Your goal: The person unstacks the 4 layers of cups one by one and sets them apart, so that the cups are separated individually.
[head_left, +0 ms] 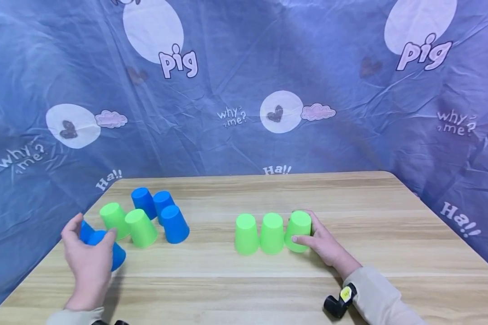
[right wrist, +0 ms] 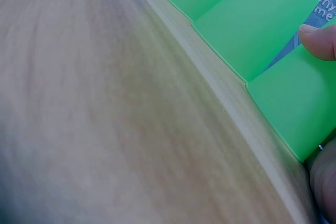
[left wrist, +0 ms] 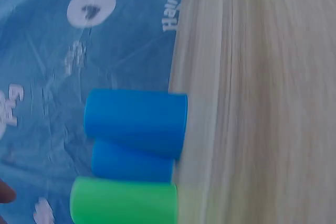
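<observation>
In the head view, my right hand [head_left: 325, 246] grips a green cup [head_left: 298, 225] at the right end of a row, thumb across its near side. Two more upside-down green cups, the middle one [head_left: 272, 232] and the left one [head_left: 246, 234], stand beside it. The right wrist view shows the thumb [right wrist: 320, 43] against the gripped cup's wall. At the table's left, my left hand [head_left: 88, 266] spreads its thumb and fingers around two blue cups, the front one [head_left: 118, 257] and the back one [head_left: 86, 231]. Contact with them is hard to make out.
Two green cups, one nearer [head_left: 141, 229] and one farther [head_left: 114, 220], stand behind the left hand. Several blue cups [head_left: 175, 225] are grouped to their right. The wooden table [head_left: 211, 289] meets a blue printed cloth [head_left: 227, 149] behind and at both sides.
</observation>
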### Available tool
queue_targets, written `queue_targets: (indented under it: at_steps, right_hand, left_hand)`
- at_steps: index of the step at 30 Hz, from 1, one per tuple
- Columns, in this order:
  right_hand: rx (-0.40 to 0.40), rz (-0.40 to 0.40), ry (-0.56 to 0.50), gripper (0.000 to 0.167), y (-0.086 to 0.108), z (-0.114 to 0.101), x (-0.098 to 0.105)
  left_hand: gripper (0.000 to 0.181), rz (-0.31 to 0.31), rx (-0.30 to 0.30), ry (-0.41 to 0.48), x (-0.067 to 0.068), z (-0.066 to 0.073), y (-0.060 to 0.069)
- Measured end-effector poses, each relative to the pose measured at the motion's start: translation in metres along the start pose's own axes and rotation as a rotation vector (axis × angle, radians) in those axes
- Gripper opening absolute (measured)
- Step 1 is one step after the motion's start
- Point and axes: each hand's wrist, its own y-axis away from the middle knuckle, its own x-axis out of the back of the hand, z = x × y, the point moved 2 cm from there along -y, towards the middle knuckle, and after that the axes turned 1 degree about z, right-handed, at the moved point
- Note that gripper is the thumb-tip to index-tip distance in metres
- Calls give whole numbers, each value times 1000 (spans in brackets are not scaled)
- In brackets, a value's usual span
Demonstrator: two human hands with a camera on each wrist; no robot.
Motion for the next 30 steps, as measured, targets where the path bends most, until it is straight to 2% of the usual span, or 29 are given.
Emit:
queue_targets:
  at_steps: [5, 12, 14, 16, 17, 19, 23, 26, 30]
  right_hand:
    - [-3, -2, 0, 69, 1, 0, -1]
    - [0, -1, -3, 68, 1, 0, -1]
    - [1, 0, 1, 68, 0, 0, 0]
    - [-1, -3, 0, 67, 0, 0, 0]
    - [1, -6, -1, 67, 0, 0, 0]
    - [4, -9, 0, 67, -1, -1, 1]
    - [11, -10, -1, 67, 0, -1, 1]
    - [3, -6, 3, 67, -1, 0, 2]
    - [-1, -3, 10, 67, -2, 2, 1]
  left_hand:
    - [62, -20, -228, 71, -14, 15, 19]
    - [57, -109, -437, 202, -38, 31, 44]
    - [56, -132, -502, 259, -43, 33, 51]
    - [55, -157, -539, 326, -48, 35, 58]
    - [55, -177, -546, 360, -50, 35, 61]
    - [53, -231, -514, 418, -55, 36, 66]
    - [50, -347, -370, 495, -66, 34, 74]
    - [50, -378, -297, 466, -73, 32, 80]
    - [51, -399, -219, 355, -81, 32, 90]
